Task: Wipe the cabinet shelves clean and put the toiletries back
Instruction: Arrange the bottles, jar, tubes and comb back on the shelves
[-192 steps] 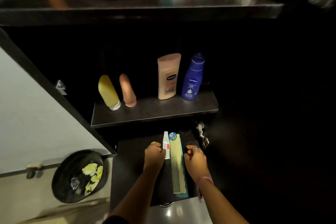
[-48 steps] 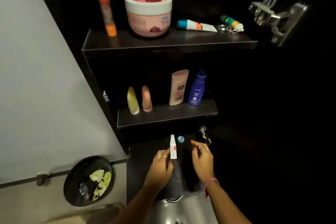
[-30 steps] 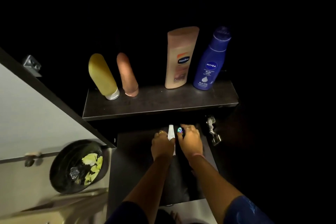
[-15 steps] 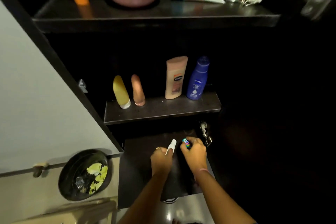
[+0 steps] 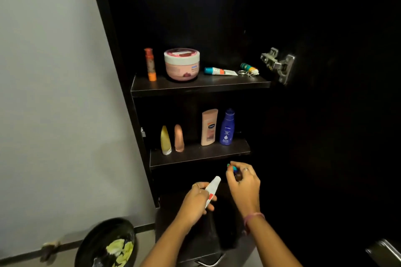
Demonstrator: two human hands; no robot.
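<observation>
My left hand (image 5: pixel 196 200) grips a small white tube (image 5: pixel 212 188) with a red band, its tip pointing up and right. My right hand (image 5: pixel 244 184) pinches a small colourful item (image 5: pixel 231 168) between its fingertips, just below the middle shelf (image 5: pixel 199 154). That shelf carries a yellow tube (image 5: pixel 165 140), a pink tube (image 5: pixel 179 138), a peach lotion bottle (image 5: pixel 209 127) and a blue Nivea bottle (image 5: pixel 226 127). The top shelf (image 5: pixel 199 84) holds an orange stick (image 5: pixel 150 64), a pink cream jar (image 5: pixel 181 64), a lying tube (image 5: pixel 220 71) and a keyring item (image 5: pixel 249 69).
The cabinet's dark side panel (image 5: pixel 115 71) runs down beside a white wall (image 5: pixel 54 93). A metal door hinge (image 5: pixel 278 65) sticks out at the right. A black bin (image 5: pixel 106 244) with yellow scraps stands on the floor at lower left. The lowest shelf (image 5: pixel 195 223) is dark.
Both hands have lifted off the lowest shelf, the left with the white tube, the right with the small colourful item. The comb seen earlier is out of sight. My view has tilted up.
</observation>
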